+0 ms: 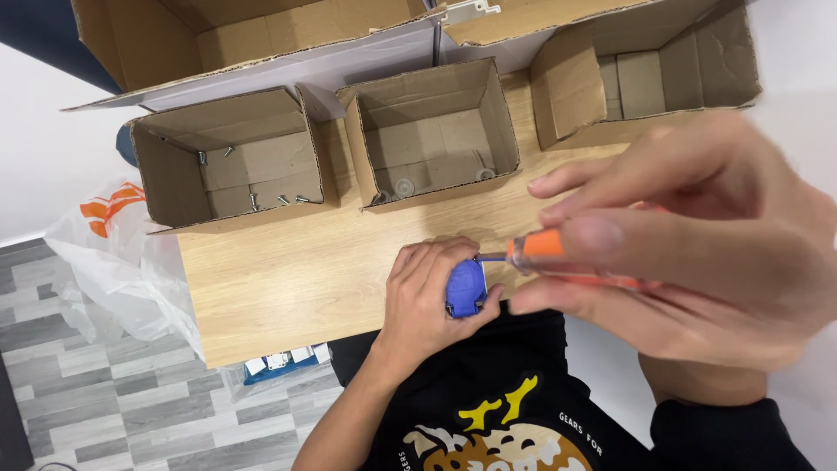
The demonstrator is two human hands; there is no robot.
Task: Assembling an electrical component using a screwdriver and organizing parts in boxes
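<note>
A white plastic bag [113, 262] with orange print is hanging off the left edge of the wooden table [288, 270]. On the table, the left cardboard box [231, 157] is holding several small screws [283, 200]; right of it, the middle cardboard box [432, 131] is holding a few clear round parts, and the right cardboard box [641, 74] is lying further right. At the table's near edge, the left hand [427, 296] is gripping a small blue part [465, 288], fingers curled around it. The right hand [689, 235] is pinching an orange-handled screwdriver [545, 246], its tip touching the blue part.
</note>
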